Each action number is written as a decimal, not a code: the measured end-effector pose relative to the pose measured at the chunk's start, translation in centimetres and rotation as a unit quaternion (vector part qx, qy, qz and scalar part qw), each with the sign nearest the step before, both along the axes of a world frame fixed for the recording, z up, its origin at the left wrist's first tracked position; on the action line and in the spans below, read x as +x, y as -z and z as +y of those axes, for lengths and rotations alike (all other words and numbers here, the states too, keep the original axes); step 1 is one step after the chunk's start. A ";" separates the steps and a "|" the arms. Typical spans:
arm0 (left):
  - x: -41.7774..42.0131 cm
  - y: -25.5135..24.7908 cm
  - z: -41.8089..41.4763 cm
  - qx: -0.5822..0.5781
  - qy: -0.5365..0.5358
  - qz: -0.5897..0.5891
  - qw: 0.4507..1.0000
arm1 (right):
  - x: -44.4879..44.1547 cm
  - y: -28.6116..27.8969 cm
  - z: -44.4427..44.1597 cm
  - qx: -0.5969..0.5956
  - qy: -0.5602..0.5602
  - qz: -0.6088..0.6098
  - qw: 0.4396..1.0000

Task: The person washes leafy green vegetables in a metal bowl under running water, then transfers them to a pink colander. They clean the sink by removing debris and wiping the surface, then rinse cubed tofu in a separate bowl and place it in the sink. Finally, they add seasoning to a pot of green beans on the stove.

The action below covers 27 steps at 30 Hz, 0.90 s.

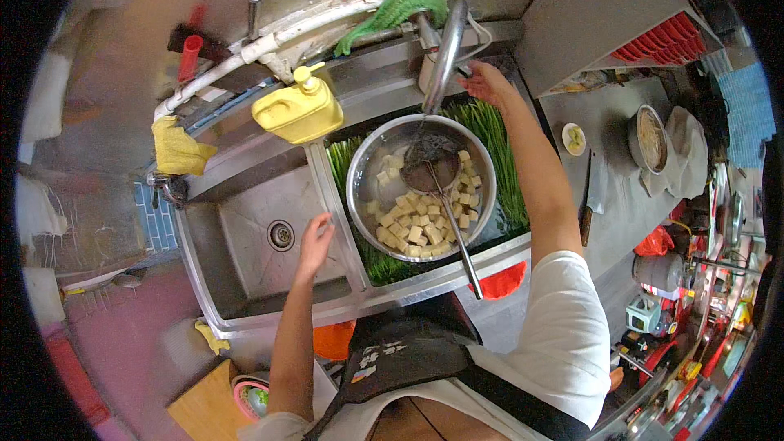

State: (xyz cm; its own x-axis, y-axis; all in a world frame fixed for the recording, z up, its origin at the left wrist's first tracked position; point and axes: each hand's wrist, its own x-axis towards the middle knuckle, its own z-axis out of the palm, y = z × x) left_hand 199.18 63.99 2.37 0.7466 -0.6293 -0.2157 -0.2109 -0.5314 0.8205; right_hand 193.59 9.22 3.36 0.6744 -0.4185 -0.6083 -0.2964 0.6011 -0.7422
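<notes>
My right hand [485, 84] is beside the metal faucet [446, 55], its fingers by the small dark handle at the base; whether they grip it cannot be told. My left hand [316, 244] hangs over the left sink basin with nothing in it, fingers slightly bent and apart. Before me, a steel bowl [354, 208] with water and pale tofu-like cubes [419, 226] sits in the right basin, on long green leafy stalks [490, 153]. A metal ladle or strainer [453, 220] rests in the bowl, its handle over the rim. Water seems to run from the spout.
A yellow pump bottle [300, 111] stands behind the basin divider [334, 196]. Yellow [179, 148] and green cloths [398, 12] hang on the pipes. On the right counter lie a cleaver [594, 196], a small dish [574, 139] and a steel bowl of pale strips [649, 138]. A wooden board [205, 404] is lower left.
</notes>
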 end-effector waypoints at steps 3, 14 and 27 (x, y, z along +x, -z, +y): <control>1.8 1.2 -3.6 0.070 -0.021 -0.028 0.997 | -3.2 -3.9 6.1 -0.087 0.070 -0.050 0.993; 2.8 3.1 -10.3 0.187 0.000 -0.099 0.977 | -24.5 11.3 23.6 -0.443 0.073 0.226 0.864; 3.7 3.4 -10.1 0.173 -0.012 -0.044 0.984 | -20.0 8.3 21.7 -0.448 0.205 0.180 0.852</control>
State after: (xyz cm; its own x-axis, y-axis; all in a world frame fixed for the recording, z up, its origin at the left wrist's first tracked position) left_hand 202.90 53.90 -1.01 0.7857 -0.5114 -0.3481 -0.2568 -0.7815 0.5686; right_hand 173.55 30.88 -4.98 0.1970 -0.9787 -0.0580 -0.5028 -0.0500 -0.8629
